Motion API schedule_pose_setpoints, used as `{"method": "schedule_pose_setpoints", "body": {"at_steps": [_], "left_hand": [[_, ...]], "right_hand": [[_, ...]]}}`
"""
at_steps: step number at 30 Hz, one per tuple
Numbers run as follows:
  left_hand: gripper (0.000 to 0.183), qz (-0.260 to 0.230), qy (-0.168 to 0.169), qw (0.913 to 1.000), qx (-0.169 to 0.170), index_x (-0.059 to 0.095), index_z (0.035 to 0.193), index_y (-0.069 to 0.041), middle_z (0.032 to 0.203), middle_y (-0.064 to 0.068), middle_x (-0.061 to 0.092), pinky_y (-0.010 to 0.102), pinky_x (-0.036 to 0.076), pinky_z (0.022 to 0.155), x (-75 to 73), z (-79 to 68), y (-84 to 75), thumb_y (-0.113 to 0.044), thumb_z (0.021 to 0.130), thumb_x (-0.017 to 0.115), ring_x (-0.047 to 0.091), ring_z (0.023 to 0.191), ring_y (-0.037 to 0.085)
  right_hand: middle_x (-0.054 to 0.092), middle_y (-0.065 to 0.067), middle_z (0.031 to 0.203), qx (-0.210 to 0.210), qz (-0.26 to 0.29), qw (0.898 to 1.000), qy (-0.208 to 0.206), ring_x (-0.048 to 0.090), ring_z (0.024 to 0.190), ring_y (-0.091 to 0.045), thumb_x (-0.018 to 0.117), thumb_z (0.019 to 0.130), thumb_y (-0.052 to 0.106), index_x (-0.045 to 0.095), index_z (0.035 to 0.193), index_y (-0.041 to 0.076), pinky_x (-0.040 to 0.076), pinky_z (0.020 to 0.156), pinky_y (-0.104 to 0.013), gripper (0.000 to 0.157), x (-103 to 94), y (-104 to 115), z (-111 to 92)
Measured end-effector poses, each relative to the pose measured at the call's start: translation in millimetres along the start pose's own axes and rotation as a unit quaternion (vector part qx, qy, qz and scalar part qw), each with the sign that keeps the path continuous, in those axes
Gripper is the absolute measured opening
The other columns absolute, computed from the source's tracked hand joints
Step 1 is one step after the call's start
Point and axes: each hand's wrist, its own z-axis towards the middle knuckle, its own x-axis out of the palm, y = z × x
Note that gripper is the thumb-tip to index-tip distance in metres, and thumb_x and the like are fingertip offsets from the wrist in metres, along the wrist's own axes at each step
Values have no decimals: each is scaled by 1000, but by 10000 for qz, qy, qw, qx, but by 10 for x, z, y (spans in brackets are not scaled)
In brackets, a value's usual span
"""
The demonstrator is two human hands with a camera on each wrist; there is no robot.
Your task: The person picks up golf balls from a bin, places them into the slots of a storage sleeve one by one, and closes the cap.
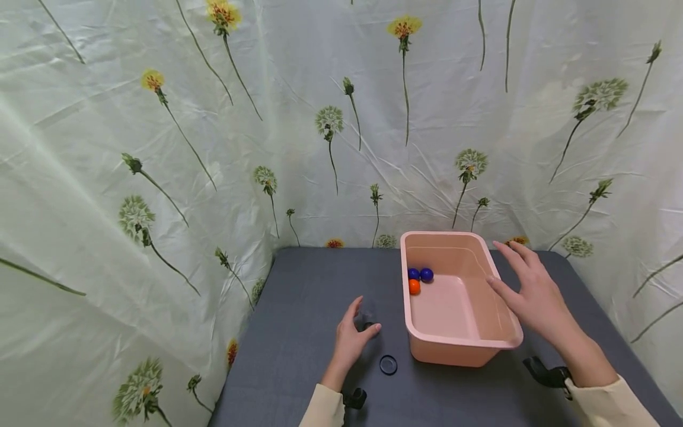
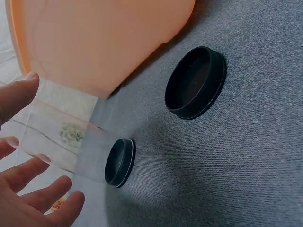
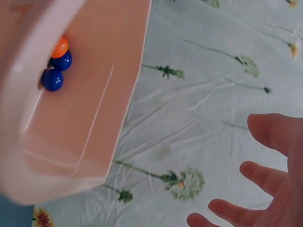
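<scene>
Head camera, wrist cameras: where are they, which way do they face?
Head: on the head, facing forward and down; left hand, right hand and pink bin show.
Left wrist: on that wrist, facing past the left hand to the clear container and black cap.
Right wrist: on that wrist, facing the curtain and into the bin; right hand shows.
Head and right wrist share the three balls.

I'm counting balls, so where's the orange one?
In the head view, the orange ball sits in the bin, by its left wall, on the near side of the blue balls.
</scene>
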Motion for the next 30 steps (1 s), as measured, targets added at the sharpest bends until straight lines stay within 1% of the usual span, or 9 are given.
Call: {"method": "schedule_pose_setpoints", "body": {"at_steps": [3, 8, 11, 13, 16, 21, 25, 27, 30], "left_hand": [[69, -55, -1, 9999, 130, 53, 145, -19, 139, 6, 59, 55, 47, 97, 9, 15, -8, -25, 84, 84, 55, 126, 30], [48, -123, 83, 9988, 470, 65, 127, -11, 120, 4, 69, 51, 51, 91, 18, 40, 48, -17, 83, 84, 64, 109, 24], [46, -186, 108, 9984, 533, 66, 125, -9, 118, 0, 69, 48, 53, 89, 20, 68, 115, -17, 84, 84, 65, 106, 20], [46, -209, 103, 9981, 564, 65, 125, -10, 117, -2, 69, 46, 54, 89, 23, 88, 162, -21, 84, 84, 65, 106, 18], [46, -228, 110, 9980, 574, 65, 125, -10, 118, -6, 68, 45, 54, 89, 12, 99, 220, -22, 85, 83, 63, 107, 16], [45, -238, 98, 9971, 710, 65, 125, -10, 119, -6, 68, 45, 54, 89, -9, 91, 272, -21, 85, 83, 63, 108, 17], [46, -210, 18, 9964, 824, 65, 125, -11, 119, -7, 67, 43, 54, 87, 7, 90, 298, -27, 85, 82, 63, 108, 16], [47, -221, 11, 9959, 872, 64, 126, -11, 119, -7, 67, 42, 54, 88, 21, 88, 305, -28, 86, 81, 63, 108, 16], [47, -257, 30, 9955, 911, 64, 127, -12, 121, -8, 66, 42, 54, 89, 41, 75, 303, -27, 87, 81, 63, 109, 16]], "right_hand": [[28, -28, 155, -240, -5, 9997, 88, 34, 132, -57, 71, 95, 33, 34, 158, 21, 33, 84, -79, 74, 53, 50, 108], [33, -29, 151, -729, -58, 9971, 204, 39, 128, -55, 73, 93, 28, 36, 157, 25, 39, 82, -76, 74, 177, 129, 246], [36, -28, 150, -916, -86, 9953, 296, 41, 128, -53, 75, 92, 25, 40, 155, 22, 41, 83, -74, 72, 245, 163, 330], [36, -27, 150, -968, -69, 9945, 403, 42, 129, -52, 75, 92, 25, 42, 154, 18, 42, 86, -73, 70, 291, 177, 388], [37, -26, 149, -1036, -34, 9928, 605, 42, 129, -50, 74, 93, 25, 43, 152, 15, 43, 88, -71, 68, 375, 181, 470], [40, -23, 147, -1223, 145, 9886, 862, 41, 132, -44, 75, 92, 22, 45, 152, 14, 45, 92, -66, 67, 542, 143, 592], [43, -23, 146, -1228, 362, 9849, 1167, 40, 133, -44, 74, 93, 23, 46, 150, 11, 41, 98, -65, 65, 673, 87, 701], [44, -23, 145, -1113, 492, 9827, 1394, 43, 132, -43, 73, 94, 24, 47, 149, 9, 40, 99, -65, 63, 720, 54, 751], [46, -23, 144, -897, 680, 9795, 1668, 46, 130, -44, 72, 95, 24, 48, 148, 8, 41, 98, -65, 61, 769, -3, 801]]}}
